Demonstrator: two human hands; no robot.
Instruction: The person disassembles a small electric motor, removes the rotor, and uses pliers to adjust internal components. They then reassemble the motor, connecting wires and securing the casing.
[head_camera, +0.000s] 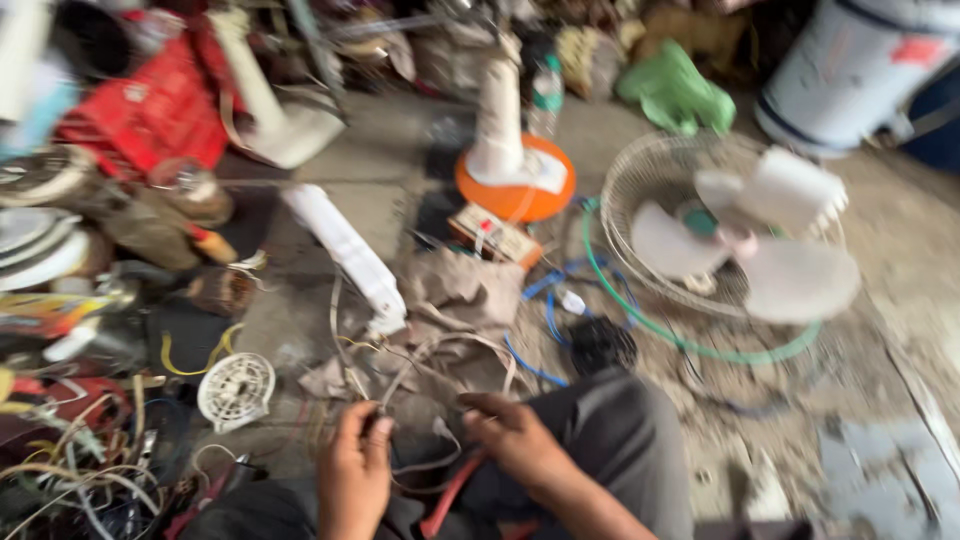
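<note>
Fingers (372, 428) of the left hand (352, 470) are curled in and pinched together around a thin pale wire (420, 352), so that hand is closed on it up near the fingertips. The hand comes up from the bottom edge, back of the hand to the camera, knuckles pointing away. The right hand (520, 440) sits just beside it, wrist angled in from the lower right over a grey trouser knee (620, 440), fingers bent and pointing toward the left hand. Whole shot is motion-blurred, so I honestly can't tell if the right one is actually gripping anything or just resting on the strands.

The wire loops up and away from both hands, over a crumpled beige rag (465, 290) on the dusty concrete floor (900, 250). A red-handled tool (452, 495) lies right under the hands, between them, touching or nearly touching the right palm; too smeared to say which.

Further out: a long white plastic fan column (350, 255) lies diagonally above the left hand, a small round white plastic grille (236, 390) sits to its left, and a fan with pale blades in a round wire guard with a green rim (740, 240) is well off to the upper right. An orange round fan base with a white upright stem (515, 175) stands straight ahead, beyond the rag.
</note>
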